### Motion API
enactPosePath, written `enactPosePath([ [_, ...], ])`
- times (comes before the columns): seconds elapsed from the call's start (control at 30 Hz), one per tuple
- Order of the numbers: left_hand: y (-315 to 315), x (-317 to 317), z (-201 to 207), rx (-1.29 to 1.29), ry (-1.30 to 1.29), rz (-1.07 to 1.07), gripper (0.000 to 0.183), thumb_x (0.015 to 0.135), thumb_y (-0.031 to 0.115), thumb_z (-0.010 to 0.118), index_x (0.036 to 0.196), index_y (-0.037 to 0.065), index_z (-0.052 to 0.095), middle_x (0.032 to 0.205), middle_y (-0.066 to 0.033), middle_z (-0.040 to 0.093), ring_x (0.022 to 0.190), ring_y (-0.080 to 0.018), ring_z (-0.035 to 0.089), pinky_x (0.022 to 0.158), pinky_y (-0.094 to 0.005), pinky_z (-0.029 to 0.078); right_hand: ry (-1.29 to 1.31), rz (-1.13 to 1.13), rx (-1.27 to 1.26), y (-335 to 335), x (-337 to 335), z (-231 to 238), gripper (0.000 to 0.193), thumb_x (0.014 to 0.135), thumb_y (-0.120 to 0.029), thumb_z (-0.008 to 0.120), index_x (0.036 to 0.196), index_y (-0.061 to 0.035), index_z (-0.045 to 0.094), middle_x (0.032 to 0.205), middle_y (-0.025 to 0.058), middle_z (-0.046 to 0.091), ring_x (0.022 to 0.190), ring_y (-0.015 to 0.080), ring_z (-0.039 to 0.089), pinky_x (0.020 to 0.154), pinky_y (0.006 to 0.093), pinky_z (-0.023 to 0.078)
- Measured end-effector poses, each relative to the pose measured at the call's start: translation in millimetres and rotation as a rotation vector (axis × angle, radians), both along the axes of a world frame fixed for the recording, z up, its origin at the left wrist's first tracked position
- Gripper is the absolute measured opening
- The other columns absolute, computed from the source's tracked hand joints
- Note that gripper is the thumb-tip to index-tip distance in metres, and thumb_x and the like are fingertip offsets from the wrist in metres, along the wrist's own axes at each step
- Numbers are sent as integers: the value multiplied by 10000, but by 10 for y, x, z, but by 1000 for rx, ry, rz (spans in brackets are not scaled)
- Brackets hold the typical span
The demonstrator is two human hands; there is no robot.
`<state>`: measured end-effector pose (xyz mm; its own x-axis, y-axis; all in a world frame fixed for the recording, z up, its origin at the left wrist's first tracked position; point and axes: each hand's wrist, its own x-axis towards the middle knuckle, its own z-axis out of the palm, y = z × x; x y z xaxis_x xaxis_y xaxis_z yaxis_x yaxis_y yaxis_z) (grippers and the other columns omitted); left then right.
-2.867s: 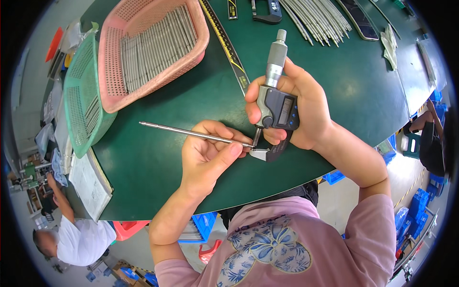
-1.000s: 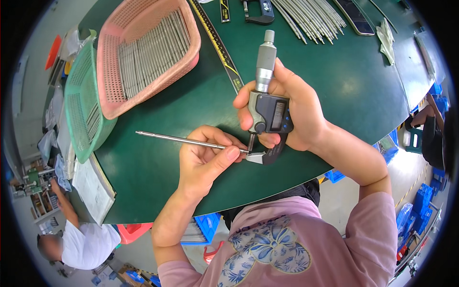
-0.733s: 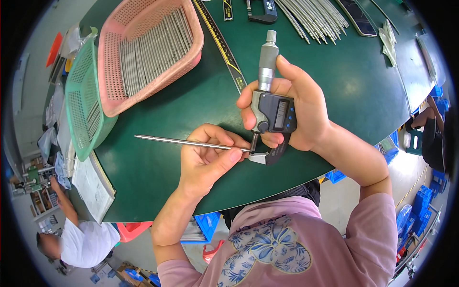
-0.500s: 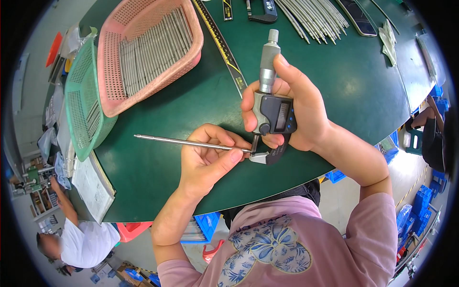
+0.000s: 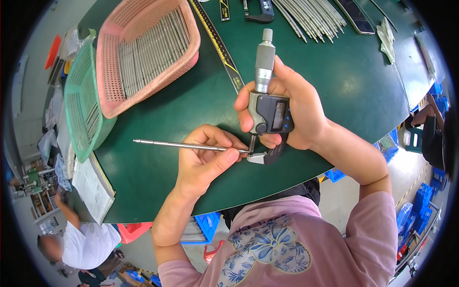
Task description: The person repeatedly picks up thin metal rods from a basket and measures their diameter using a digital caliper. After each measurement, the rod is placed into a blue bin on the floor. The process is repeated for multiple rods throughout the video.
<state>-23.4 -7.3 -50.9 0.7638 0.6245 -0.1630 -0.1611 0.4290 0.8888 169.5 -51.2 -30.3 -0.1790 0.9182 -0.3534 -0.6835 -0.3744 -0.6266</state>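
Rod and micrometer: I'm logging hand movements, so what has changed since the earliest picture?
The rod swung its free end lower in the view; the micrometer leans less rightward. Nothing was taken or released: left hand keeps the rod, right hand the micrometer.

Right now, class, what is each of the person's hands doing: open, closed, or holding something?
Left hand: closed, holding a thin metal rod near its right end.
Right hand: closed around a digital micrometer.

Dark phone [image 5: 355, 17] near pale cloth [image 5: 386, 41]; white papers [image 5: 93, 192] left; blue bins [image 5: 422, 203] right
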Motion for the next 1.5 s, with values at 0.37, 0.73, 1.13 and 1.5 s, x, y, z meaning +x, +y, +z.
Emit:
enactPosePath([
  [0.37, 20, -28, -30, -31, -49, -76, 185, 738, -84, 582, 840, 21, 469, 917, -161, 587, 875, -184, 587, 768, -295, 483, 9, 15, -67, 15, -19, -17, 701, 829, -616, 233, 827, 9, 550, 648, 152, 567, 350, 157, 422, 334, 233, 348],
  [0.73, 31, -27, -28, 1, -70, -102, 180, 743, -80, 572, 846, 24, 466, 916, -176, 587, 882, -194, 585, 778, -310, 478, 23, 65, -25, 8, 2, 1, 671, 831, -597, 268, 822, 13, 547, 631, 112, 570, 377, 153, 421, 388, 244, 352],
  [1.13, 76, -213, 176, 146, 309, -127, 192, 645, 99, 501, 798, -16, 483, 507, 12, 421, 374, -55, 310, 364, -195, 220, 60, -34, 135, 10, 60, -4, 666, 817, -486, 366, 1140, 90, 457, 690, 130, 579, 402, 152, 448, 396, 246, 371],
  [1.5, 270, -314, 342, 103, 383, -437, 424, 595, 47, 475, 999, -29, 579, 538, 66, 331, 481, -32, 283, 449, -215, 201, 14, -16, 133, -2, 69, 17, 514, 798, -347, 418, 1086, 73, 490, 700, 119, 576, 415, 147, 455, 409, 248, 371],
])
